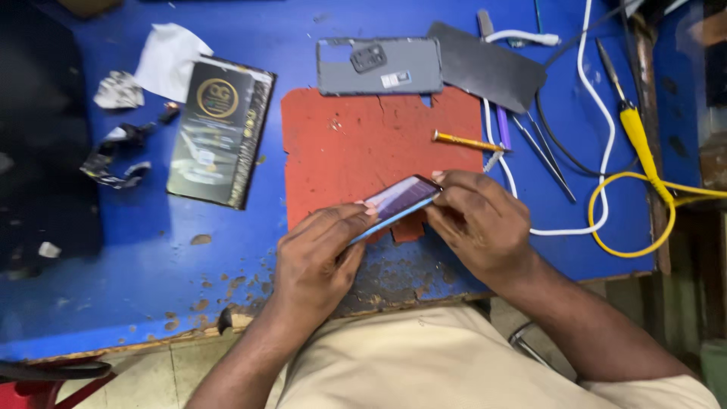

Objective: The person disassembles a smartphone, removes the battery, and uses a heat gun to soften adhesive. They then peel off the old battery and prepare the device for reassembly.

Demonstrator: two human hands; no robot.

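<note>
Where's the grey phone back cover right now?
In the head view, the grey back cover lies flat at the top centre of the blue table, just above the red mat and left of the dark sheet.

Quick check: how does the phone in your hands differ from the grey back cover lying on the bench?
The phone is held tilted on edge between the left hand and right hand; the grey back cover lies flat and untouched beyond the red mat. The phone shows a glossy screen and blue edge; the cover is matt grey with a camera cutout. Both are slim rectangles.
</note>
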